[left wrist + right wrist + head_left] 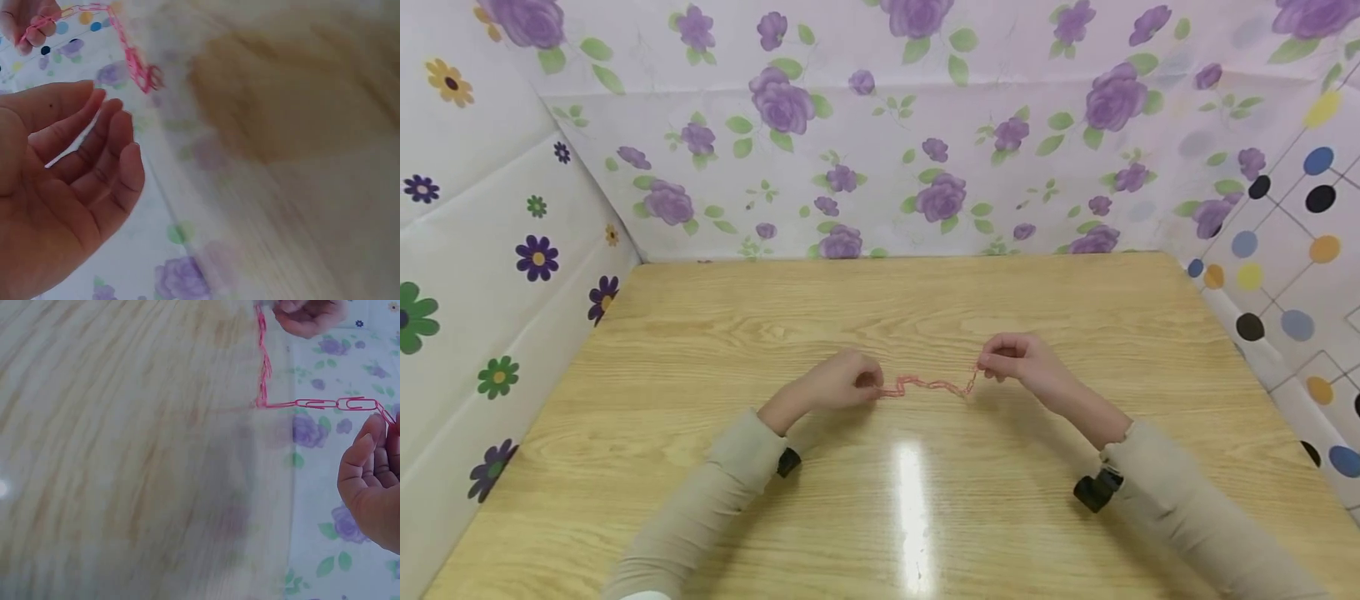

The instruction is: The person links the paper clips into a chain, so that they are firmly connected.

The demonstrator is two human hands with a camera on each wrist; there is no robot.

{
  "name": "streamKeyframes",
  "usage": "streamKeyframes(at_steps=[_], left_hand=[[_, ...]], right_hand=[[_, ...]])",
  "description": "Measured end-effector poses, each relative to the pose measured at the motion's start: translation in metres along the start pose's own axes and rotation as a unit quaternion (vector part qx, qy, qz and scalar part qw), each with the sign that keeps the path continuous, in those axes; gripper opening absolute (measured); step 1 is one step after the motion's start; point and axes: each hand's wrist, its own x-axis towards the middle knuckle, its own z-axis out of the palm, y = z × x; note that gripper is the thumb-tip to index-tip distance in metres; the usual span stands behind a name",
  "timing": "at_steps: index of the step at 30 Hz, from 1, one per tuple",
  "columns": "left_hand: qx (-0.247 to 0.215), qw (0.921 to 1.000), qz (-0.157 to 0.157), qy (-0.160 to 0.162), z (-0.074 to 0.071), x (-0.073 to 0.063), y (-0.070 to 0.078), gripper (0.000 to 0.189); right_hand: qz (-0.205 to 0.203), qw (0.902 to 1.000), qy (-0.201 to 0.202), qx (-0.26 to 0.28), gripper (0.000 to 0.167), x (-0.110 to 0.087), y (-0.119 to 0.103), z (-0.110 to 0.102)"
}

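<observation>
A chain of pink paper clips (932, 384) lies across the wooden table, its right end lifted. My right hand (1030, 367) pinches that raised end between thumb and fingers; in the right wrist view two linked clips (337, 404) stretch toward this hand (372, 481). At the chain's left end is my left hand (844, 381), low over the tabletop. In the left wrist view, the left hand (69, 169) has loosely curved fingers with nothing visible between them, and the bunched clips (144, 75) appear just beyond its fingertips.
The wooden table (820, 308) meets a flower-print covering (880, 167) at the back. A daisy-print sheet (467, 275) borders it on the left, a dotted sheet (1285, 275) on the right. A bright reflection lies on the tabletop in front of the chain.
</observation>
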Motion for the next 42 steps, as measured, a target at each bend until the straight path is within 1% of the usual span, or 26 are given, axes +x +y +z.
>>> streamKeyframes(at_steps=[2,4,7,9,12,15,17,19,21,23,26,28,29,32,34,37,40,42], left_hand=[[0.006,0.9996,-0.016,-0.024,-0.001,-0.001,-0.005,0.004],[0.005,0.9984,-0.037,-0.042,0.000,0.000,-0.008,0.007],[-0.004,0.9960,-0.068,-0.058,0.002,0.004,-0.010,0.011],[0.005,0.9946,-0.081,-0.064,0.004,0.007,-0.011,0.009],[0.031,0.9930,-0.091,-0.069,0.006,0.009,-0.011,0.004],[0.043,0.9931,-0.088,-0.064,0.005,0.008,-0.010,0.006],[0.032,0.9948,-0.081,-0.052,0.003,0.006,-0.009,0.007],[0.011,0.9971,-0.069,-0.031,0.000,0.003,-0.009,0.007],[-0.012,0.9990,-0.044,0.001,-0.006,0.001,-0.009,0.006],[-0.032,0.9988,-0.017,0.033,-0.012,0.000,-0.008,0.005],[-0.053,0.9956,0.020,0.075,-0.021,-0.002,-0.002,0.009],[-0.065,0.9923,0.034,0.101,-0.025,-0.002,0.004,0.014],[-0.067,0.9904,0.041,0.113,-0.026,-0.002,0.007,0.015],[-0.065,0.9843,0.067,0.150,-0.027,-0.001,0.016,0.018],[-0.060,0.9811,0.068,0.171,-0.027,0.000,0.022,0.016],[-0.082,0.9766,0.053,0.192,-0.027,0.002,0.031,0.012],[-0.131,0.9700,0.035,0.201,-0.028,0.003,0.037,0.007],[-0.175,0.9642,0.034,0.197,-0.028,0.004,0.040,0.006]], right_hand=[[0.000,1.0000,0.006,-0.005,0.017,-0.002,0.002,-0.005],[0.002,0.9999,0.009,-0.009,0.018,-0.004,0.005,-0.009],[0.010,0.9998,0.015,-0.012,0.019,-0.006,0.009,-0.013],[0.015,0.9997,0.017,-0.007,0.021,-0.007,0.011,-0.015],[0.020,0.9996,0.021,-0.001,0.022,-0.009,0.013,-0.017],[0.018,0.9996,0.020,0.001,0.022,-0.010,0.014,-0.020],[0.014,0.9996,0.023,0.004,0.022,-0.011,0.014,-0.022],[0.008,0.9995,0.028,0.009,0.023,-0.013,0.013,-0.024],[-0.001,0.9992,0.037,0.017,0.022,-0.014,0.011,-0.026],[-0.019,0.9983,0.050,0.024,0.022,-0.015,0.009,-0.027],[-0.043,0.9956,0.079,0.026,0.019,-0.016,0.006,-0.026],[-0.053,0.9932,0.102,0.015,0.018,-0.016,0.003,-0.024],[-0.057,0.9921,0.112,0.007,0.017,-0.016,0.002,-0.023],[-0.057,0.9900,0.125,-0.032,0.024,-0.016,-0.002,-0.018],[-0.063,0.9888,0.121,-0.061,0.027,-0.017,-0.005,-0.013],[-0.080,0.9875,0.104,-0.087,0.025,-0.017,-0.007,-0.006],[-0.109,0.9857,0.090,-0.093,0.018,-0.015,-0.008,0.000],[-0.124,0.9849,0.078,-0.093,0.014,-0.014,-0.009,0.004]])
